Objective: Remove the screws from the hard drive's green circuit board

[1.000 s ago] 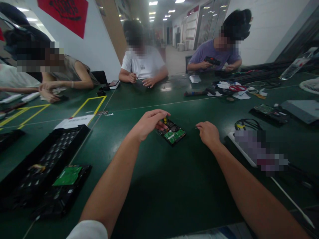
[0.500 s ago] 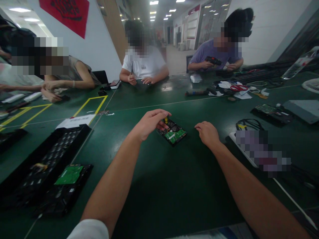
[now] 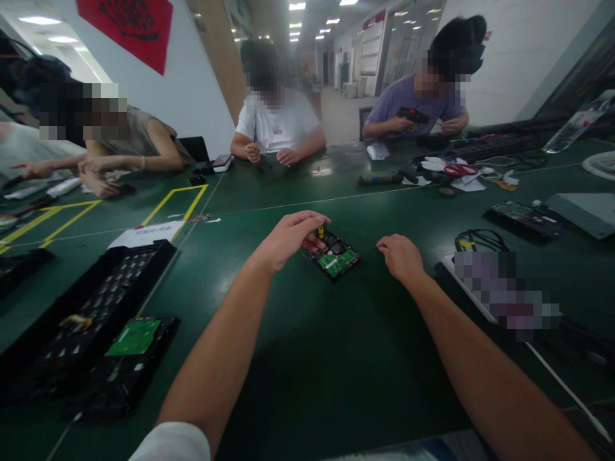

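A hard drive with a green circuit board lies on the dark green table, in front of me. Over its left end is my left hand, with its fingers closed on a small yellow and black tool, which stands upright on the drive. My right hand rests on the table to the right of the drive, not touching it. Its fingers are curled together and nothing shows in them.
A long black tray and another drive with a green board lie at left. At right are a white-edged device, black cables and one more drive. Several people sit across the table.
My two hands and the drive have hardly moved. Across the table, the people have shifted their hands slightly, and a person at the far left has leaned and stretched out a hand.
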Available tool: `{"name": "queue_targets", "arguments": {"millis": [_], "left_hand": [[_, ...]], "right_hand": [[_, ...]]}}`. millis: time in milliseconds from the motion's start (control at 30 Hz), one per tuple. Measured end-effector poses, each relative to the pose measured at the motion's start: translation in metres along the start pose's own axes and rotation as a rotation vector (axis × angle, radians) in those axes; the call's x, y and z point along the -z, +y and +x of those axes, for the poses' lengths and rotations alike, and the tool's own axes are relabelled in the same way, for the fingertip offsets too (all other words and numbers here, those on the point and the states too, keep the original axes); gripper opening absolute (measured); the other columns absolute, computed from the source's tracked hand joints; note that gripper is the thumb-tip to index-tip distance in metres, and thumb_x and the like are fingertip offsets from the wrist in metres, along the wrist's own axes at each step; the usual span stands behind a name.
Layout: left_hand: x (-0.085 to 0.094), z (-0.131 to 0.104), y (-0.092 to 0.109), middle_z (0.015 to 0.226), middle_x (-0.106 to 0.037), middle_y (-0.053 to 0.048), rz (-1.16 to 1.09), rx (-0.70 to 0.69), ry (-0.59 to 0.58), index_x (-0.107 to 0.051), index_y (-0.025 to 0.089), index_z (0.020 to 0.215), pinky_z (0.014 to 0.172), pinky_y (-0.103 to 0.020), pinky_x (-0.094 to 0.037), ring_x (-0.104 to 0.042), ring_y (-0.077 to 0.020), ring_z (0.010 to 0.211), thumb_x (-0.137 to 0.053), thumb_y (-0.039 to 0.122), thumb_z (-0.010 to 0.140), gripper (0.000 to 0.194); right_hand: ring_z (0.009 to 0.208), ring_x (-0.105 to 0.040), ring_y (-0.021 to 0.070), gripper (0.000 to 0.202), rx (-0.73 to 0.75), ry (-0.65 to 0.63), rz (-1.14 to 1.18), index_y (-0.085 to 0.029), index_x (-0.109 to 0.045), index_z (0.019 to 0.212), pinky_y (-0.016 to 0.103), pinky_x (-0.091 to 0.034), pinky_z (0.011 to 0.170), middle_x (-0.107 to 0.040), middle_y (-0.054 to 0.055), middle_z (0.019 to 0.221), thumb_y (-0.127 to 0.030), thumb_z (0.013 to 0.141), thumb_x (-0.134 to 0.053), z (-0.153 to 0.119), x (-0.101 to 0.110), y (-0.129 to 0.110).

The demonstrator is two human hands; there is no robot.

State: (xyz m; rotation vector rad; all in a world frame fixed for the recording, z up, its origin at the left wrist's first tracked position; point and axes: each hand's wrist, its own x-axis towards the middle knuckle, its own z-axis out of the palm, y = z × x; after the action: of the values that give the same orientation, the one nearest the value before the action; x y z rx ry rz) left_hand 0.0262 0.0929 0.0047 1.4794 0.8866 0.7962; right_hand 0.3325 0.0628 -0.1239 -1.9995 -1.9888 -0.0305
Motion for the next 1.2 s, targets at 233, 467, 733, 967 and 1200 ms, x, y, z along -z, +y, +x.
{"name": "queue_targets", "arguments": {"millis": [233, 467, 733, 967, 1200], "left_hand": [[-0.0013, -0.0011, 0.0011, 0.093, -0.07, -0.006, 0.0, -0.002, -0.008, -0.075, 0.016, 0.106, 0.059, -0.022, -0.054, -0.071, -0.014, 0.071, -0.064, 0.035, 0.097, 0.024], [-0.0011, -0.0015, 0.001, 0.093, -0.071, -0.007, -0.018, 0.004, 0.013, -0.074, 0.016, 0.105, 0.058, -0.023, -0.054, -0.07, -0.0139, 0.067, -0.065, 0.036, 0.094, 0.025], [-0.0008, 0.0, 0.0, 0.103, -0.075, -0.008, -0.104, 0.024, 0.032, -0.068, 0.019, 0.107, 0.054, -0.025, -0.054, -0.068, -0.0127, 0.058, -0.059, 0.032, 0.095, 0.02], [-0.0005, 0.0016, -0.0026, 0.103, -0.074, -0.009, -0.126, -0.004, 0.028, -0.069, 0.018, 0.103, 0.061, -0.026, -0.056, -0.071, -0.0144, 0.067, -0.059, 0.04, 0.098, 0.025], [-0.0016, 0.0004, -0.002, 0.089, -0.069, -0.004, -0.021, -0.025, 0.049, -0.075, 0.018, 0.1, 0.057, -0.022, -0.053, -0.067, -0.0115, 0.063, -0.069, 0.041, 0.094, 0.024]], "right_hand": [[0.103, -0.062, 0.027, 0.024, -0.011, 0.009, -0.003, -0.02, -0.075, 0.108, 0.039, -0.048, 0.088, -0.07, 0.012, 0.108, -0.016, 0.102, -0.052, 0.0011, -0.0064, 0.0017], [0.103, -0.061, 0.0278, 0.024, -0.014, 0.012, -0.005, -0.019, -0.074, 0.107, 0.04, -0.048, 0.089, -0.07, 0.013, 0.108, -0.014, 0.099, -0.051, 0.0014, -0.0075, 0.0016], [0.103, -0.061, 0.0285, 0.026, -0.024, 0.006, -0.006, -0.02, -0.076, 0.108, 0.041, -0.048, 0.09, -0.071, 0.013, 0.108, -0.017, 0.101, -0.05, 0.0001, -0.0055, -0.0008], [0.104, -0.062, 0.0279, 0.03, -0.027, 0.009, 0.004, -0.019, -0.077, 0.111, 0.042, -0.048, 0.092, -0.072, 0.013, 0.111, -0.021, 0.103, -0.048, -0.0014, -0.0032, -0.002], [0.107, -0.063, 0.0273, 0.034, -0.028, 0.022, 0.024, -0.019, -0.075, 0.117, 0.041, -0.05, 0.091, -0.072, 0.013, 0.117, -0.02, 0.103, -0.045, -0.0016, -0.0043, -0.0001]]}}
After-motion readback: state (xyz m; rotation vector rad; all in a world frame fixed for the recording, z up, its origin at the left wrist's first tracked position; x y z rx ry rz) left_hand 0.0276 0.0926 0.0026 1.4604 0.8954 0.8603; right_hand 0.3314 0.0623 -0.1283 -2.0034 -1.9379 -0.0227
